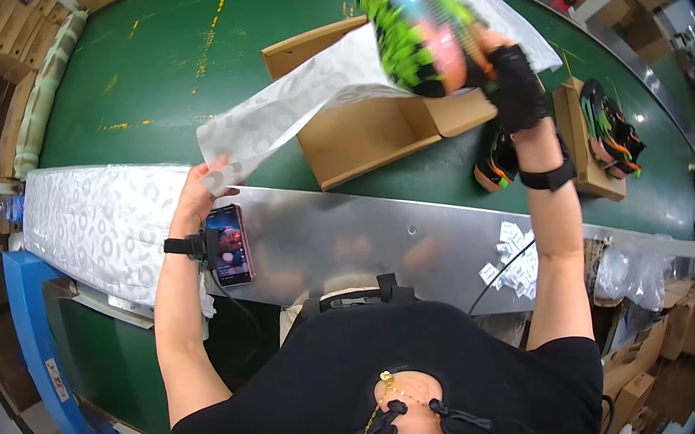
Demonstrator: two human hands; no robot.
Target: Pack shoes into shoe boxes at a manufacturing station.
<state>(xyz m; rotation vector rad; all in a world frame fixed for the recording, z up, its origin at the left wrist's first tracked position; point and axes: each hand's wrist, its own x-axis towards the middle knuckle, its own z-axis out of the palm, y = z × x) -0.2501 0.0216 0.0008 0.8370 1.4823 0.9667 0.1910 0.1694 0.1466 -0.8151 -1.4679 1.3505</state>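
Note:
My left hand [205, 186] pinches the near left corner of a white patterned sheet of wrapping paper [294, 91]. The sheet stretches right across an open brown cardboard shoebox [363, 139]. My right hand [512, 74], in a black fingerless glove, is closed on a green, black and pink sports shoe [414, 30]. Motion blurs this shoe, raised over the sheet and box. Beneath my right wrist a second dark shoe [493, 165] with orange and green trim shows in part. A stack of the same patterned paper [109, 224] lies beside my left forearm.
A phone [230, 244] lies on the metal table edge [351, 243]. Small white paper slips [516, 263] are scattered near my right forearm. At the right, more sports shoes [606, 132] sit by a cardboard box [591, 169]. A blue frame [46, 357] stands at the left.

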